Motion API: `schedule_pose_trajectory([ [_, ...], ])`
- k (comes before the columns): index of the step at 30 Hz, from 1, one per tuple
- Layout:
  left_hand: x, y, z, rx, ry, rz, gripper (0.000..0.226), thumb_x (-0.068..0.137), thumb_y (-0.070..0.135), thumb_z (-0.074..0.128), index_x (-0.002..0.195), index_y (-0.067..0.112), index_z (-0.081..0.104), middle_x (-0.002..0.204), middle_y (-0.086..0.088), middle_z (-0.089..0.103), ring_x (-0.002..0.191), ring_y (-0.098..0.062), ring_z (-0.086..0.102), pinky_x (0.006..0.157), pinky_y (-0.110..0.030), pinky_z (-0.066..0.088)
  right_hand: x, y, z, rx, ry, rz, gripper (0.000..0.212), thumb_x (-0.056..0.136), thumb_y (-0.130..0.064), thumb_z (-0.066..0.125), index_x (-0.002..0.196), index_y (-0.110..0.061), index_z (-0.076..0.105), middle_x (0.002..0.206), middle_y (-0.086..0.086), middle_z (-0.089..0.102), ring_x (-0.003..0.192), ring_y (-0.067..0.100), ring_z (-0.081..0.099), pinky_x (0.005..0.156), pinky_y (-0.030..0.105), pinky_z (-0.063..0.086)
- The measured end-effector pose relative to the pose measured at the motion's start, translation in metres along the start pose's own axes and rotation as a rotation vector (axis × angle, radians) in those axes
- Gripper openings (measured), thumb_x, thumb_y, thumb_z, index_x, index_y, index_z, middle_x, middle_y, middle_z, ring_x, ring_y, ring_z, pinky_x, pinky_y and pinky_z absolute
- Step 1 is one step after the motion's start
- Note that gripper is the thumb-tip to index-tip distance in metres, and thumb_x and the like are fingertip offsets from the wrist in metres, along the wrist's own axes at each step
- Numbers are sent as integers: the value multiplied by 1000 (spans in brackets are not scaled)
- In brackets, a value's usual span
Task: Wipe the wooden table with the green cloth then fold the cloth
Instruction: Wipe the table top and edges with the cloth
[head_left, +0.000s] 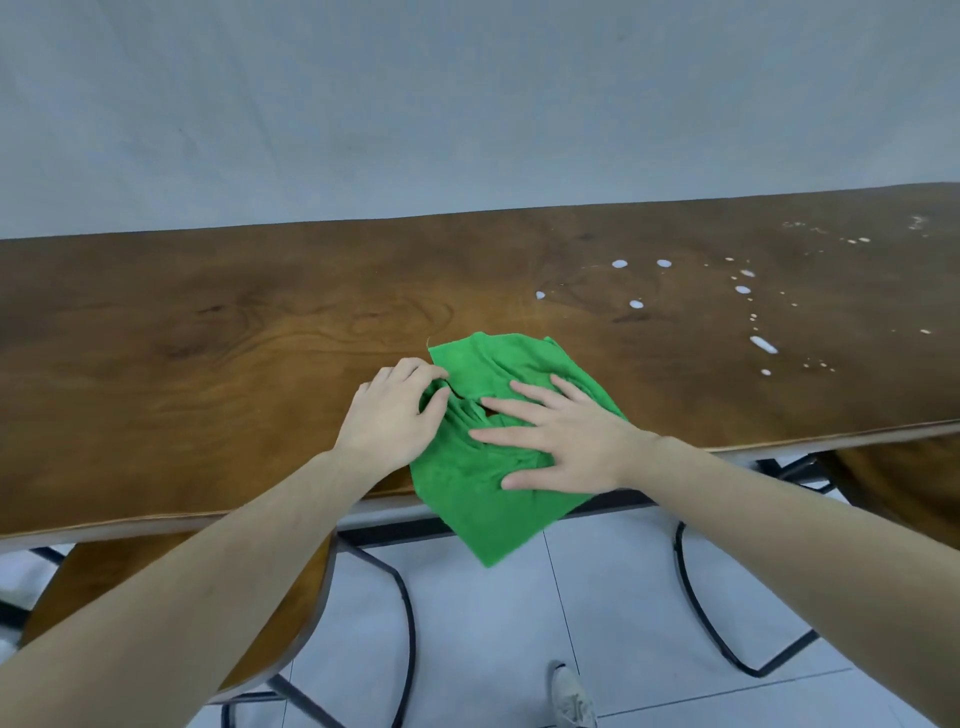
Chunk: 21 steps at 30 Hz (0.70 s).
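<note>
Green cloth (483, 488) lies rumpled at the near edge of the wooden bench (208, 332), its lower corner hanging off the edge above the tiled floor (493, 623). The right hand (561, 441) presses flat on top of it, fingers spread apart. The left hand (389, 415) sits at the cloth's left side, fingers curled and pinching a fold of the fabric. White droplets (743, 289) are scattered across the bench toward its right end, well apart from the cloth. A shoe (571, 696) shows on the floor below.
</note>
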<state>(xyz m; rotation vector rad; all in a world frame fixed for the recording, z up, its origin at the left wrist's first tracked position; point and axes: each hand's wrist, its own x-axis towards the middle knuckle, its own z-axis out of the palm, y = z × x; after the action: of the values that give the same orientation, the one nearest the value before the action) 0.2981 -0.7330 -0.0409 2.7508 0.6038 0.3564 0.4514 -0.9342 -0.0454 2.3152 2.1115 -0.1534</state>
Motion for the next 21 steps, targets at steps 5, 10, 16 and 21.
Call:
schedule_pose_trajectory([
  [5,29,8,13,-3,24,28,35,100,43,36,125,30,57,129,11,52,122,-16,43,101,-40,36,-5,45,-4,14,-13,37,59,87,-84,10,144,-70,4,166,-23,2,155,16,-1,123,57,3],
  [10,74,21,27,24,4,21,38,100,43,34,128,30,56,133,12,51,127,-16,42,103,-40,33,22,95,-11,39,-23,89,61,89,-82,18,148,-66,10,167,-21,4,155,16,0,123,54,-1],
  [16,145,27,39,-5,1,-80,39,101,43,32,130,31,54,136,11,50,128,-17,43,106,-42,30,88,172,-21,55,-28,90,62,88,-83,15,148,-66,12,167,-21,5,155,16,0,122,58,0],
  [21,212,19,47,-9,59,-215,39,101,43,31,130,33,56,138,10,52,130,-20,43,106,-46,29,159,242,-29,45,-21,67,63,88,-84,14,148,-66,12,167,-20,6,155,16,2,122,59,3],
])
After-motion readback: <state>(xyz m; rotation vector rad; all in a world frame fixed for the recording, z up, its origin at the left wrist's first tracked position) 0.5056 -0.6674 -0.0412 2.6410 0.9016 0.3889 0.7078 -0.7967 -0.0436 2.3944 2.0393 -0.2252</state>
